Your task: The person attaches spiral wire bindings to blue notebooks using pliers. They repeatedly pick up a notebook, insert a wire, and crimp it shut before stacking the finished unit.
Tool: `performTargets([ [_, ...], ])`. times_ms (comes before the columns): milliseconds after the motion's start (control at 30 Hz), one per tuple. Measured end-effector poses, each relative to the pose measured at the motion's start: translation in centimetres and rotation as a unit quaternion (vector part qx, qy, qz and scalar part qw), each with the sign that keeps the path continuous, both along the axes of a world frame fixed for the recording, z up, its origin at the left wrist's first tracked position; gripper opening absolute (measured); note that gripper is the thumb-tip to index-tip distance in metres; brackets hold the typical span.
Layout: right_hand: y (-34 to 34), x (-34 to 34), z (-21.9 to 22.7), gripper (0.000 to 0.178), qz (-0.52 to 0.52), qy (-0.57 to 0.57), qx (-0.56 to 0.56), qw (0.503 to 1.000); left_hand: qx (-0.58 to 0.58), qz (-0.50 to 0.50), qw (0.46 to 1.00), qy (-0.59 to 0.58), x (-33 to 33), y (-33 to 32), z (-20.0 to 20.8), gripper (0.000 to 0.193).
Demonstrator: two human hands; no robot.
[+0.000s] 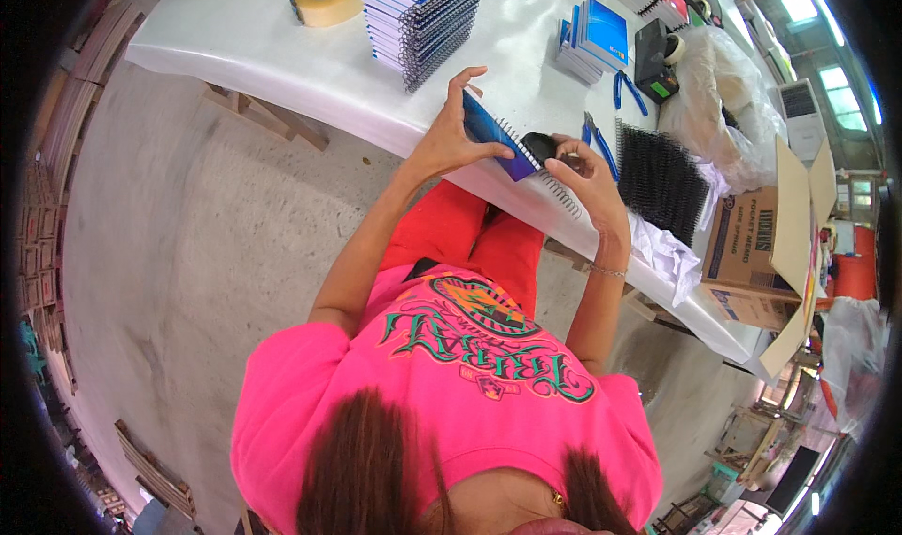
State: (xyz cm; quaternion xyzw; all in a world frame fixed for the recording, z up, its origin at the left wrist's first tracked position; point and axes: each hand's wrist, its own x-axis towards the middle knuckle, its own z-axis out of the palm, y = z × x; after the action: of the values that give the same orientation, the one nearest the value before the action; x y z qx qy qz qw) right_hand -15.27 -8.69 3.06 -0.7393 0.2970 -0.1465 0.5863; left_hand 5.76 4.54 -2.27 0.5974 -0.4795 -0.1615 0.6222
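Note:
Over the table's near edge, my left hand [443, 142] grips a small blue notebook [483, 125], thumb on one side and fingers along the other. A wire spiral coil [564, 198] runs through the notebook's punched edge, and its loose end sticks out toward the right. My right hand [590, 180] is closed at that edge, with thumb and fingers pinching the coil. A dark round object [538, 146] sits beside the fingertips; its kind is unclear. Close to my right hand lie blue-handled pliers [601, 145] and a heap of black spiral coils [662, 180].
A tall stack of blue spiral notebooks [423, 28] stands beyond my left hand, near tape rolls [326, 0]. Smaller blue notebooks [601, 33], a second pair of pliers [629, 93] and a plastic bag [719, 84] lie farther back. An open cardboard box [752, 239] is at right.

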Motion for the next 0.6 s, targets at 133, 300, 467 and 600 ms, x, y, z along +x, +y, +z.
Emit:
performTargets([
  [133, -0.33, 0.34, 0.65, 0.019, 0.041, -0.027, 0.014, 0.999, 0.011, -0.008, 1.0, 0.01, 0.06, 0.12, 0.16, 0.123],
  [300, -0.3, 0.76, 0.52, 0.02, 0.043, -0.066, 0.049, 0.996, 0.027, -0.023, 0.999, 0.029, 0.08, 0.4, 0.53, 0.12],
  [467, -0.03, 0.61, 0.37, 0.025, 0.006, -0.019, -0.107, 0.994, 0.031, -0.027, 0.998, 0.04, 0.01, 0.38, 0.64, 0.117],
  [600, -0.87, 0.62, 0.09, 0.028, 0.032, -0.049, -0.011, 0.998, 0.024, -0.023, 0.999, 0.023, 0.12, 0.25, 0.45, 0.116],
])
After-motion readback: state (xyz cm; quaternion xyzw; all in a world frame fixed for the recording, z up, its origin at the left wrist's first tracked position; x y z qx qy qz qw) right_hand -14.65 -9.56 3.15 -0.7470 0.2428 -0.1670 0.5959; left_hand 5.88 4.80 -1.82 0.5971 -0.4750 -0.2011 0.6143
